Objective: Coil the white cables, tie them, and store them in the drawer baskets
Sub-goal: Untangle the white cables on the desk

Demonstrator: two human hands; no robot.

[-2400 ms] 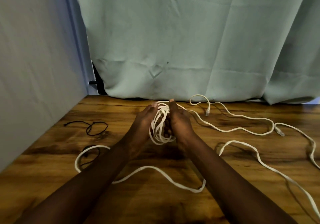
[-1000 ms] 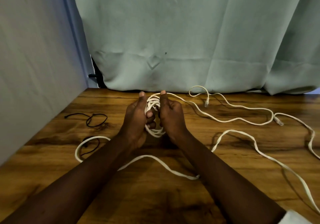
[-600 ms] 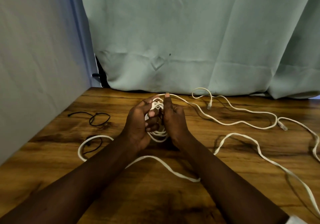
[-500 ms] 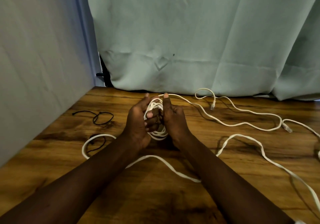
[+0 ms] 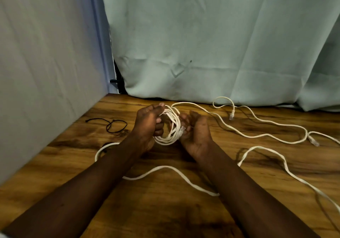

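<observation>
A loose run of white cable (image 5: 165, 167) snakes over the worktop (image 5: 165, 210) beneath both forearms. Above it the left hand (image 5: 148, 125) curls round the coil (image 5: 170, 127). The right hand (image 5: 196, 134), fingers bent, pinches the clear plug (image 5: 181, 132) beside the coil. A second cable (image 5: 257, 136) trails behind.

Both bare forearms, left (image 5: 88, 186) and right (image 5: 244, 191), enter from the near edge of the desk (image 5: 165, 210) and converge toward its far middle, wrists held above the surface. Left hand (image 5: 149, 125): raised, back toward the camera, fingers (image 5: 159, 127) curled through the cable coil (image 5: 172, 127) and gripping it, thumb extended upward along the top of the loops. Right hand (image 5: 197, 136): just beside the coil, palm turned up and inward, fingers curled, fingertips (image 5: 184, 121) at the clear plug (image 5: 181, 129) on the coil's right side; whether they pinch it cannot be resolved.
</observation>
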